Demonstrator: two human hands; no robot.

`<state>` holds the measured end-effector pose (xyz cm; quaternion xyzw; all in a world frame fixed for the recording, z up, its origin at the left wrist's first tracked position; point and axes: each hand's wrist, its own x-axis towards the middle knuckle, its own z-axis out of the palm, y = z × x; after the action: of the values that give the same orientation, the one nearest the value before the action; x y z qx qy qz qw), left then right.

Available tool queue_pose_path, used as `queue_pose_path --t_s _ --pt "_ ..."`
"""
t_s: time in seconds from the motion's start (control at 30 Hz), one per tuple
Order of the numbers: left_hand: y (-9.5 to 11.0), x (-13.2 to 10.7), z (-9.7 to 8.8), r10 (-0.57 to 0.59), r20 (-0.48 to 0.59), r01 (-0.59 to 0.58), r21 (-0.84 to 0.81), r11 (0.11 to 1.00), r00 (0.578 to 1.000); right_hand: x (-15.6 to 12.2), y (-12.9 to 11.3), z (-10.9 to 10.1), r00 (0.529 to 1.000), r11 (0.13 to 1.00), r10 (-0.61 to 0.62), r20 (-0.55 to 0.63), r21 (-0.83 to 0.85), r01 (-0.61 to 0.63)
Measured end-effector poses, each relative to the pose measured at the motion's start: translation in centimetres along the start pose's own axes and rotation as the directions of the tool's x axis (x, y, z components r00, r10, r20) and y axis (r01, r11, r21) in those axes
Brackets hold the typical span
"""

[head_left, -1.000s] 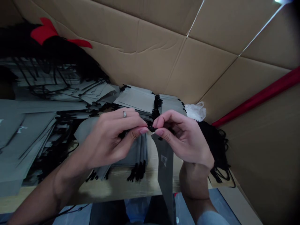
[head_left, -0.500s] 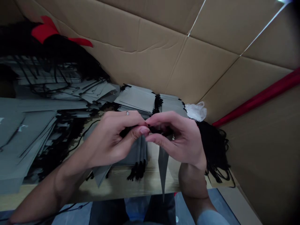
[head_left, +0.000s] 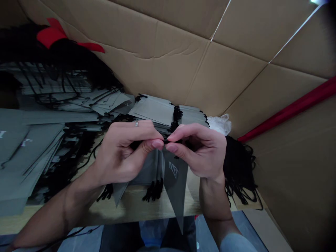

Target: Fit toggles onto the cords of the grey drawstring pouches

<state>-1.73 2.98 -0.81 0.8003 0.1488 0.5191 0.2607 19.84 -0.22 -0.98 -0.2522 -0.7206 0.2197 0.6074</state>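
My left hand [head_left: 123, 150] pinches a black cord [head_left: 165, 141] between thumb and forefinger. Facing it, my right hand [head_left: 203, 150] pinches the same cord, with a small gap between the two sets of fingertips. Below the right fingers hangs a flat grey pouch [head_left: 176, 189] with white lettering, its corner pointing down past the table edge; its top is hidden by my fingers. Behind my hands lies a stack of grey pouches [head_left: 147, 166] with black cord ends [head_left: 153, 190] bunched at its front.
More corded grey pouches [head_left: 153, 109] lie in stacks at the back, and a large pile [head_left: 44, 150] covers the left side. Black cords [head_left: 240, 164] lie at right beside a white plastic bag [head_left: 220, 124]. Cardboard [head_left: 168, 52] walls the wooden table [head_left: 131, 213].
The hanging pouch has turned so its lettered face shows. My fingertips have drawn slightly apart, with a short length of cord visible between them. My left hand has shifted a little left.
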Motion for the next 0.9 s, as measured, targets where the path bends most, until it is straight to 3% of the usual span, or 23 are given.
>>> queue_pose_path --t_s 0.23,0.37,0.5,0.6,0.73,0.9 --pt "0.4 -0.1 0.2 -0.013 -0.056 0.010 -0.047 0.999 0.998 0.2 0.1 0.6 0.998 0.995 0.000 -0.058 0.104 0.006" --pt "1.0 0.1 0.2 0.001 -0.036 0.000 0.035 0.999 0.999 0.2 -0.3 0.1 1.000 0.992 0.022 -0.003 0.128 -0.022" --pt "1.3 0.3 0.1 -0.095 0.073 0.086 0.116 0.990 0.993 0.1 -0.9 -0.8 0.992 0.997 0.061 0.109 0.039 -0.065" --pt "1.2 0.5 0.1 -0.162 0.087 0.155 0.089 0.984 0.983 0.0 -1.2 -1.1 0.995 0.997 0.071 0.077 0.017 -0.073" --pt "1.0 0.8 0.2 -0.264 0.021 0.264 0.023 0.964 0.964 -0.2 -1.4 -1.1 0.996 0.995 0.092 -0.016 0.028 -0.091" --pt "0.7 0.9 0.5 -0.396 -0.068 0.380 -0.173 0.909 0.916 -0.2 -1.5 -0.5 0.996 1.000 0.010 -0.090 0.029 -0.007"
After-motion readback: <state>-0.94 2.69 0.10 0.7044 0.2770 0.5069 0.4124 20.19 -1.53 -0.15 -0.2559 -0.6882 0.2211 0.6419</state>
